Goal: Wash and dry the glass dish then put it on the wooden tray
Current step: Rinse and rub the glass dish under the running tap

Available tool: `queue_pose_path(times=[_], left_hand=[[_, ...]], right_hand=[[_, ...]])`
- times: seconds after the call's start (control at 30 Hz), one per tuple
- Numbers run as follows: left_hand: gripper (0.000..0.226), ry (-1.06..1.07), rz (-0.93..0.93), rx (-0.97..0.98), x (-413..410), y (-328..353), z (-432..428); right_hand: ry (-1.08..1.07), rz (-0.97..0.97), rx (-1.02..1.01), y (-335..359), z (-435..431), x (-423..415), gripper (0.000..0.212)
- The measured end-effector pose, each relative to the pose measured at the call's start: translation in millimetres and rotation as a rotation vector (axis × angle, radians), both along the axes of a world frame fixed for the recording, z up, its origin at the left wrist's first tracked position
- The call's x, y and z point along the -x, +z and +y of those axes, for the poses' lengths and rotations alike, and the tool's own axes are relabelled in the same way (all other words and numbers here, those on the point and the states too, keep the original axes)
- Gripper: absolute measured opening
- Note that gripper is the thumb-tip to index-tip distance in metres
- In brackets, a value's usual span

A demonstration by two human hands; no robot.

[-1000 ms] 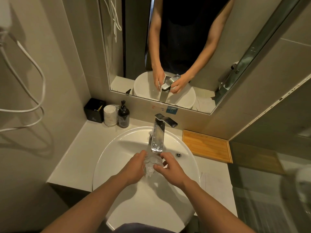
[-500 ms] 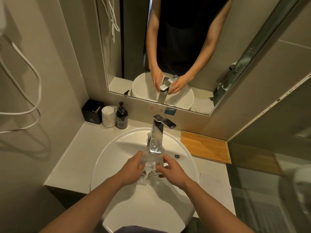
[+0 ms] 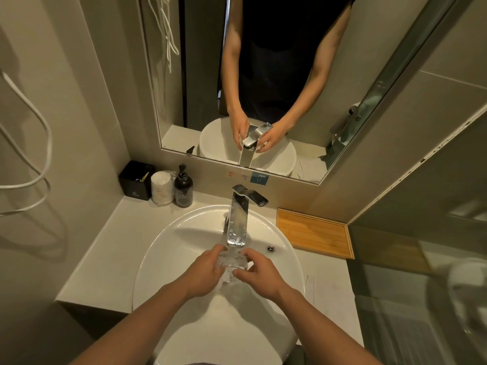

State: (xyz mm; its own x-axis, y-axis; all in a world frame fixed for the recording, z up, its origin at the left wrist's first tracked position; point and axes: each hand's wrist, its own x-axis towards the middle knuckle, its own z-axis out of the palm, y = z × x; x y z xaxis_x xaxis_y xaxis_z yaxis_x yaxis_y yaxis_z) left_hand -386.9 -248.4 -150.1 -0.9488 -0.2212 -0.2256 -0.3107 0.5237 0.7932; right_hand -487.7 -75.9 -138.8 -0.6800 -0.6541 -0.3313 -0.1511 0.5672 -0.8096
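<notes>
A small clear glass dish [image 3: 232, 264] is held under the chrome faucet [image 3: 237, 225], over the white round sink [image 3: 163, 259]. Water runs onto the dish and splashes. My left hand [image 3: 204, 275] grips the dish from the left; my right hand [image 3: 259, 276] grips it from the right, fingers curled over its rim. Much of the dish is hidden by fingers and water. The wooden tray [image 3: 313, 233] lies on the counter to the right of the sink, with nothing on it.
A black box [image 3: 135, 183], a white cup [image 3: 161, 189] and a dark pump bottle [image 3: 183, 188] stand at the counter's back left. A mirror [image 3: 263, 75] hangs above the faucet. A glass shower screen [image 3: 421, 299] borders the right; white cables [image 3: 26, 167] hang left.
Both hands stay on the dish under the running water; the fingers shift slightly around it. The view has tilted a little.
</notes>
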Motion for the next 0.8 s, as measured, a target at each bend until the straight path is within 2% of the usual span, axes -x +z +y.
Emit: queue_pose_path(times=[0.1,0.17,0.23,0.27,0.3,0.37,0.43,0.5,0.57,0.67,0.73,0.8], left_hand=[[0.027,0.037,0.002,0.055,1,-2,-3],[0.031,0.106,0.024,0.051,1,-2,-2],[0.033,0.164,0.073,0.041,1,0,1],[0.033,0.179,0.104,0.026,0,2,5],[0.035,0.179,0.145,0.005,0,5,9],[0.044,0.149,0.195,-0.052,-2,11,16],[0.054,0.083,0.156,-0.105,-3,14,16],[0.061,0.027,0.052,-0.206,-5,12,9],[0.063,0.089,-0.024,-0.373,-5,14,3],[0.049,0.340,-0.061,-0.621,2,20,1],[0.032,0.390,-0.076,-0.622,5,21,4],[0.026,0.365,-0.087,-0.570,5,18,7]], right_hand=[[-0.069,-0.130,0.087,1,1,-5,0.042],[-0.240,-0.340,0.164,4,0,-6,0.039],[-0.431,-0.631,0.221,11,-5,-5,0.022],[-0.489,-0.781,0.212,15,-8,-4,0.023],[-0.502,-0.890,0.166,19,-10,-4,0.035],[-0.467,-1.013,0.115,24,-14,-4,0.046],[-0.486,-1.010,0.114,24,-19,-2,0.034],[-0.456,-0.870,0.085,22,-20,0,0.024],[-0.361,-0.718,0.087,18,-17,2,0.023],[-0.237,-0.599,0.146,20,-14,-4,0.028],[-0.210,-0.498,0.174,24,-15,-8,0.032],[-0.241,-0.427,0.179,22,-17,-10,0.033]])
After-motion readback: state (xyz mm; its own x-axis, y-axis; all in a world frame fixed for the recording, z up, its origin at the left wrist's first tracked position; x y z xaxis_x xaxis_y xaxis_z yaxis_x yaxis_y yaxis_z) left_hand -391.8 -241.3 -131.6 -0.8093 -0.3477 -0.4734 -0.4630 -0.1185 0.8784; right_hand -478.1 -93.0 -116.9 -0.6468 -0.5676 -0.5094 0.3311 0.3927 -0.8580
